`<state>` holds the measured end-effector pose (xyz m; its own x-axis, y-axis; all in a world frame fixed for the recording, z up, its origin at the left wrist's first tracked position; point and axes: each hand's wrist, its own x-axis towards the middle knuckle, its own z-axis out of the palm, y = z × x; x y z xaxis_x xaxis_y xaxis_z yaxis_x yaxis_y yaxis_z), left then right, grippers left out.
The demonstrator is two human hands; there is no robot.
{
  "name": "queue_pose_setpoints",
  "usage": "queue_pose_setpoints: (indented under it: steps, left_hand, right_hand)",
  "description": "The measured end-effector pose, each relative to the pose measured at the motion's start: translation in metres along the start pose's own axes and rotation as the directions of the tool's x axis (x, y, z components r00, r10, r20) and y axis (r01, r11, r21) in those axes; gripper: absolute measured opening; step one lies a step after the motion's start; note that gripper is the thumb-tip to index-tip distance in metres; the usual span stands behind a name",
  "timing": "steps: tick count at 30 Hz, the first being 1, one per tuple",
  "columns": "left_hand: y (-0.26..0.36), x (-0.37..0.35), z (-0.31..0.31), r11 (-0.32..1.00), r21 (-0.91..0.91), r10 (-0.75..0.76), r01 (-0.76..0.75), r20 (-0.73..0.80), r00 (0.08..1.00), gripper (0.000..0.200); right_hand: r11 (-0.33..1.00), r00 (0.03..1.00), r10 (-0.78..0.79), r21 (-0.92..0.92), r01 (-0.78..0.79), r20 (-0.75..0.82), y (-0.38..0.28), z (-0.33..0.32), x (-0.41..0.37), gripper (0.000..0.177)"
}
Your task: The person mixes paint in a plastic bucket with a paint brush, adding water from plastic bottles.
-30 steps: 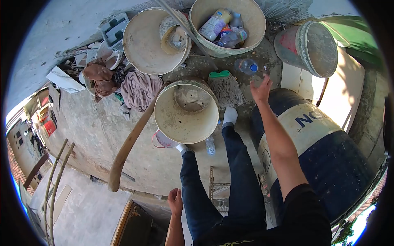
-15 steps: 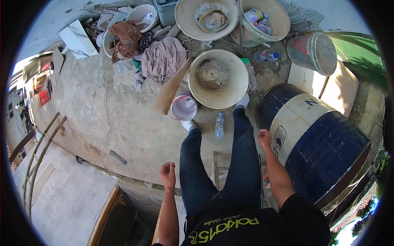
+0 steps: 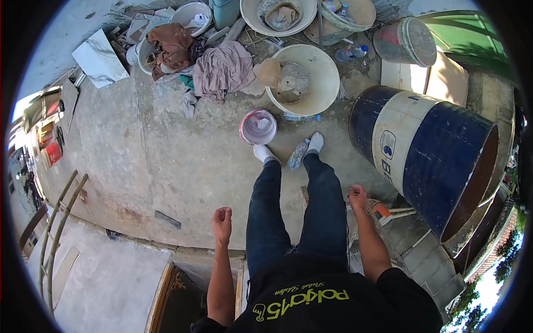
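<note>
My left hand [image 3: 222, 225] hangs low beside my left thigh, its fingers curled in and nothing visible in them. On the other side, my right hand [image 3: 357, 197] is held by my right thigh with fingers bent; I see no object in it. Neither hand touches anything. Ahead of my white-covered feet stand a small pail [image 3: 274, 132] with a pinkish rim and a large cream basin [image 3: 325, 83] with cement-like residue inside. A clear plastic bottle [image 3: 298, 155] lies between my feet. Nearest to my right hand is an orange-and-white object [image 3: 382, 212] that I cannot identify.
A blue-and-white drum [image 3: 427, 144] lies on its side at the right. Crumpled cloth [image 3: 222, 69], a marbled tile [image 3: 100, 60] and more basins line the back. A grey bucket [image 3: 417, 41] is tilted at the back right. Steps [image 3: 430, 258] descend at the lower right.
The view has shifted; the cream basin sits higher in it, with floor between it and my feet. The drum's open end shows more. My hands stay low at my sides.
</note>
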<state>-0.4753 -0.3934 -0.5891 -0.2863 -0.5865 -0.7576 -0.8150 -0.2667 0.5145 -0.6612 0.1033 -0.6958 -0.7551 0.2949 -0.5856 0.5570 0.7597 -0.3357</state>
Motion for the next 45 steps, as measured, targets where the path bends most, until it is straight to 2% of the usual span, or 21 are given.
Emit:
queue_pose_setpoints:
  steps: [7, 11, 15, 18, 20, 22, 24, 25, 26, 27, 29, 31, 32, 33, 34, 35, 37, 38, 40, 42, 45]
  left_hand:
    - [0.036, 0.017, 0.030, 0.992, 0.084, 0.079, -0.096, 0.187, 0.979, 0.027]
    - [0.035, 0.007, 0.036, 0.981, 0.127, 0.118, -0.145, 0.195, 0.974, 0.023]
    - [0.042, -0.003, 0.036, 0.956, 0.222, 0.154, -0.189, 0.169, 0.974, 0.023]
    - [0.045, 0.018, 0.052, 0.960, 0.229, 0.133, -0.158, 0.119, 0.984, 0.023]
    - [0.040, 0.044, 0.069, 0.937, 0.276, 0.176, -0.212, 0.150, 0.973, 0.024]
    - [0.046, 0.057, 0.080, 0.949, 0.272, 0.103, -0.159, 0.210, 0.972, 0.028]
    - [0.052, 0.089, 0.100, 0.835, 0.473, 0.166, -0.280, 0.268, 0.949, 0.038]
    - [0.054, 0.109, 0.109, 0.815, 0.529, 0.087, -0.236, 0.291, 0.953, 0.056]
    - [0.047, 0.133, 0.119, 0.760, 0.570, 0.172, -0.312, 0.287, 0.942, 0.067]
    - [0.041, 0.157, 0.129, 0.700, 0.603, 0.249, -0.382, 0.295, 0.922, 0.079]
    - [0.042, 0.202, 0.147, 0.664, 0.653, 0.244, -0.365, 0.272, 0.931, 0.098]
    - [0.034, 0.245, 0.166, 0.571, 0.723, 0.310, -0.389, 0.249, 0.918, 0.108]
    - [0.031, 0.266, 0.174, 0.542, 0.730, 0.330, -0.415, 0.270, 0.905, 0.113]
    - [0.025, 0.285, 0.182, 0.544, 0.695, 0.385, -0.470, 0.291, 0.876, 0.113]
    - [0.027, 0.297, 0.190, 0.557, 0.710, 0.340, -0.431, 0.278, 0.898, 0.114]
    - [0.026, 0.312, 0.198, 0.545, 0.713, 0.330, -0.441, 0.301, 0.894, 0.115]
    - [0.029, 0.330, 0.217, 0.494, 0.752, 0.293, -0.436, 0.328, 0.898, 0.115]
    - [0.010, 0.361, 0.223, 0.603, 0.698, 0.262, -0.386, 0.284, 0.922, 0.115]
    - [0.007, 0.381, 0.227, 0.678, 0.695, 0.166, -0.239, 0.172, 0.971, 0.112]
    - [0.011, 0.385, 0.233, 0.688, 0.709, 0.075, -0.153, 0.140, 0.987, 0.105]
    - [0.012, 0.401, 0.234, 0.699, 0.693, 0.028, -0.174, 0.218, 0.976, 0.086]
  right_hand:
    - [0.993, 0.998, 0.048, 0.104, -0.050, 0.028, 0.023, 0.031, -0.026, 0.020]
    - [0.988, 0.987, 0.086, 0.112, -0.102, 0.139, 0.028, 0.063, -0.013, 0.020]
    - [0.951, 0.942, 0.135, 0.227, -0.210, 0.307, -0.006, 0.088, 0.005, 0.021]
    - [0.936, 0.890, 0.132, 0.242, -0.257, 0.437, -0.019, 0.139, 0.041, 0.015]
    - [0.889, 0.878, 0.093, 0.359, -0.286, 0.469, -0.018, 0.186, 0.056, 0.012]
    - [0.899, 0.878, 0.095, 0.338, -0.279, 0.470, -0.020, 0.185, 0.061, 0.012]
    - [0.891, 0.874, 0.124, 0.336, -0.307, 0.470, -0.010, 0.219, 0.091, 0.014]
    - [0.903, 0.892, 0.077, 0.349, -0.252, 0.445, -0.005, 0.242, 0.105, 0.016]
    - [0.915, 0.903, 0.045, 0.344, -0.209, 0.428, 0.000, 0.265, 0.115, 0.018]
    - [0.929, 0.912, 0.020, 0.329, -0.169, 0.410, 0.006, 0.282, 0.122, 0.020]
    - [0.941, 0.902, 0.012, 0.300, -0.156, 0.432, 0.011, 0.318, 0.135, 0.031]
    - [0.985, 0.939, -0.111, 0.163, 0.060, 0.326, 0.053, 0.385, 0.158, 0.044]
    - [0.984, 0.914, -0.047, 0.175, -0.027, 0.402, 0.013, 0.365, 0.151, 0.058]
    - [0.990, 0.928, -0.071, 0.138, 0.022, 0.366, 0.001, 0.369, 0.150, 0.065]
    - [0.993, 0.939, -0.096, 0.097, 0.067, 0.329, -0.009, 0.374, 0.150, 0.071]
    - [0.999, 0.943, -0.016, 0.032, 0.006, 0.332, -0.011, 0.384, 0.152, 0.079]
    - [1.000, 0.968, 0.001, 0.024, -0.007, 0.250, -0.014, 0.399, 0.151, 0.088]
    - [0.996, 0.950, 0.088, -0.055, -0.075, 0.300, -0.028, 0.393, 0.158, 0.090]
    - [0.985, 0.942, 0.125, -0.152, -0.081, 0.311, -0.033, 0.400, 0.166, 0.091]
    - [0.972, 0.913, 0.162, -0.222, -0.081, 0.375, -0.040, 0.397, 0.169, 0.090]
    - [0.955, 0.918, 0.178, -0.286, -0.075, 0.355, -0.031, 0.420, 0.171, 0.070]
